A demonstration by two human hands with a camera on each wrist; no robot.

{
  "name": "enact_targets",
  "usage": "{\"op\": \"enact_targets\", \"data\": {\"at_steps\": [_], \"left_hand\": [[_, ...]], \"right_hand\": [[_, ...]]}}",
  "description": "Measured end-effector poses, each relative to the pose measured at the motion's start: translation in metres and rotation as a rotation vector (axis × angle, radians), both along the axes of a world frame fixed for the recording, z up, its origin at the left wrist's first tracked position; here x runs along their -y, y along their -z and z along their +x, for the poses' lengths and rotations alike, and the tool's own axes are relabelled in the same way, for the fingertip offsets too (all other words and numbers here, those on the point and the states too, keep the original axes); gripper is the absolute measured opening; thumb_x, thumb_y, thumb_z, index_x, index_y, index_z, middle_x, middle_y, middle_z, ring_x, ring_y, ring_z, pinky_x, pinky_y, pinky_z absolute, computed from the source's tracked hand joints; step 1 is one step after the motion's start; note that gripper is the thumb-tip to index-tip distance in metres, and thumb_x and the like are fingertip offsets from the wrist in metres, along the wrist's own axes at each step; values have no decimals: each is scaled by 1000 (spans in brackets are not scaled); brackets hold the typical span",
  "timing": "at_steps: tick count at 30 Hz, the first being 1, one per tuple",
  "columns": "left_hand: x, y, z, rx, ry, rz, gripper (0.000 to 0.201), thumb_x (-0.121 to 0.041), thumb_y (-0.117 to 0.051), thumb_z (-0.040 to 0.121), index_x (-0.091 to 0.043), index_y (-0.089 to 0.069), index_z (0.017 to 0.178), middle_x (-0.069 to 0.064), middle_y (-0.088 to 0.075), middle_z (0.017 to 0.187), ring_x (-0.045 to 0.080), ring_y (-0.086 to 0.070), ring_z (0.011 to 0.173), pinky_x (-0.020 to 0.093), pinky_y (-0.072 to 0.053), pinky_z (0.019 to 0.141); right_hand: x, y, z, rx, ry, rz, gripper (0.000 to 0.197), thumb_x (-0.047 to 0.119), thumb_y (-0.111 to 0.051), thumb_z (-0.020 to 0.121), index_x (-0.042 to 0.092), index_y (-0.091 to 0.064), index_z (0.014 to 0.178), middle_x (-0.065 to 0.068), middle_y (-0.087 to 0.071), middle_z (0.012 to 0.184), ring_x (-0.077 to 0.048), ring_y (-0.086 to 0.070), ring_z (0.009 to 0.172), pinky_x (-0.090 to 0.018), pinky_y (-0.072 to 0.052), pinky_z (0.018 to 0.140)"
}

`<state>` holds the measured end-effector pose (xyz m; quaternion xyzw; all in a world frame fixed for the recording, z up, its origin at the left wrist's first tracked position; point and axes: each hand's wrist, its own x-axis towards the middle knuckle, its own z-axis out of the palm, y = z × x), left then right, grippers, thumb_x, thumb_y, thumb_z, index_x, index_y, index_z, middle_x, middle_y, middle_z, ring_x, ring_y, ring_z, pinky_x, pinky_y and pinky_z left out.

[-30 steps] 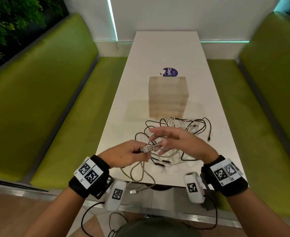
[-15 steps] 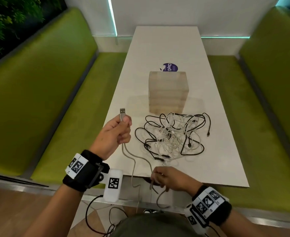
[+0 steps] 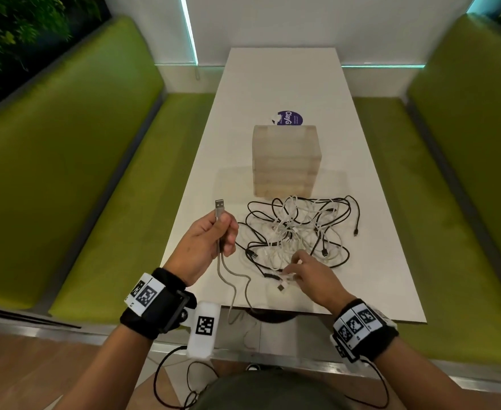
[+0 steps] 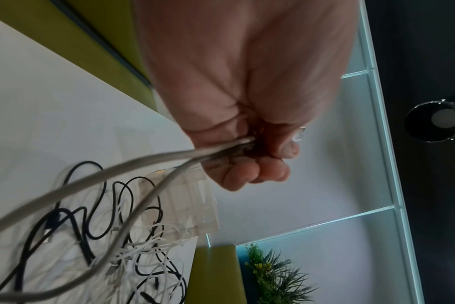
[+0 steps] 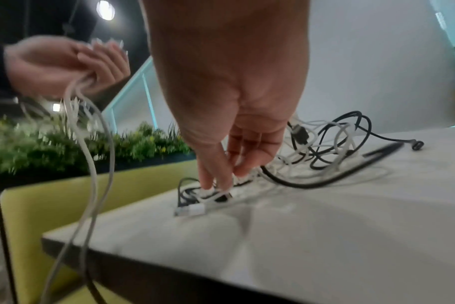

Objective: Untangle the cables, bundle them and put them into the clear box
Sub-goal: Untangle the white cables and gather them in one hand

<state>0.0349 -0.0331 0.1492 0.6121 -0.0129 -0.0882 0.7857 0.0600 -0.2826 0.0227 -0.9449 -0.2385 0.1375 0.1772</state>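
— Booth seating: green benches (image 3: 74,161) left and right of a long white table (image 3: 281,84), pale wall at the far end. What stands on it?

— Item one, clear box (image 3: 286,161), mid-table, with a purple sticker (image 3: 289,118) just behind. Item two, tangle of black and white cables (image 3: 299,229), just near of the box and spread left to right.

— And the hands?

— Left hand (image 3: 211,247), left of the tangle and raised off the table, fingers curled round a grey USB cable (image 3: 222,261); its plug (image 3: 219,206) points to the far end, two strands drooping over the near table edge. Right hand (image 3: 311,276) is at the tangle's near edge, fingertips (image 5: 216,183) reaching down among the strands by a white connector (image 3: 284,282). Whether it pinches anything I cannot tell.

— Which hand is nearer the heap?

— The right. Judged, the next cable comes out toward the near edge.
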Motion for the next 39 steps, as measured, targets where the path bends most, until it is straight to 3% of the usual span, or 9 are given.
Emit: {"op": "enact_targets", "data": {"at_steps": [6, 10, 16, 21, 25, 30, 32, 35, 39], "left_hand": [[4, 12, -4, -34, 15, 32, 27, -29, -46, 92, -15, -62, 75, 1, -51, 64, 12, -43, 52, 24, -41, 54], [7, 18, -4, -51, 18, 45, 28, -29, -47, 95, -11, -59, 78, 1, -51, 63, 13, -43, 52, 24, -41, 54], [14, 21, -4, -50, 23, 77, 27, -26, -42, 96, -6, -55, 83, 1, -51, 63, 14, -44, 53, 24, -41, 55], [22, 28, 1, -54, -61, 70, 27, -17, -37, 102, -3, -57, 89, 4, -61, 69, 17, -57, 61, 28, -51, 62], [43, 30, 15, -59, -129, 44, 25, -17, -39, 102, -5, -60, 94, 12, -70, 89, 21, -70, 82, 30, -57, 77], [72, 28, 25, -28, -70, 37, 32, -18, -40, 101, 5, -55, 118, 18, -67, 115, 26, -67, 105, 35, -53, 93], [77, 27, 26, -12, -63, 10, 34, -17, -40, 101, 5, -53, 123, 20, -65, 120, 27, -64, 111, 35, -51, 97], [80, 25, 28, 18, -62, 35, 27, -14, -42, 101, 1, -58, 118, 15, -67, 111, 23, -64, 105, 33, -49, 98], [83, 23, 27, 37, -76, 61, 19, -9, -44, 100, -11, -63, 100, 9, -67, 97, 23, -64, 98, 34, -51, 93]], "right_hand": [[2, 6, 2, -1, -81, 30, 28, 20, -66, 82, 26, -66, 109, -1, -48, 116, -17, -49, 104, -28, -45, 78], [-3, 13, -1, 128, -125, 45, 25, 16, -67, 82, 26, -62, 105, -5, -51, 114, -24, -52, 101, -33, -46, 75], [-4, 19, -3, 127, -123, 53, 13, 18, -69, 81, 25, -71, 93, -5, -52, 119, -26, -49, 111, -34, -43, 83], [-8, -16, 3, 69, 96, 376, 12, 21, -64, 88, 23, -72, 96, 5, -48, 98, -4, -45, 90, -14, -37, 71], [-13, -70, 16, -63, 235, 726, 14, 16, -63, 89, 25, -69, 97, 4, -64, 92, 5, -57, 81, -8, -41, 74], [-23, -104, 28, -229, 349, 1089, 12, 12, -67, 86, 11, -64, 98, -10, -69, 80, -18, -63, 71, -32, -52, 68], [-26, -109, 32, -236, 403, 1169, 12, 9, -68, 85, 6, -62, 94, -16, -69, 82, -21, -64, 70, -33, -53, 65], [-28, -117, 33, -265, 398, 1267, 10, 3, -67, 84, -1, -61, 91, -25, -65, 82, -25, -61, 68, -28, -54, 61], [-30, -120, 34, -283, 388, 1263, 11, 4, -67, 85, 0, -66, 95, -9, -66, 83, -21, -62, 67, -29, -58, 64]]}}
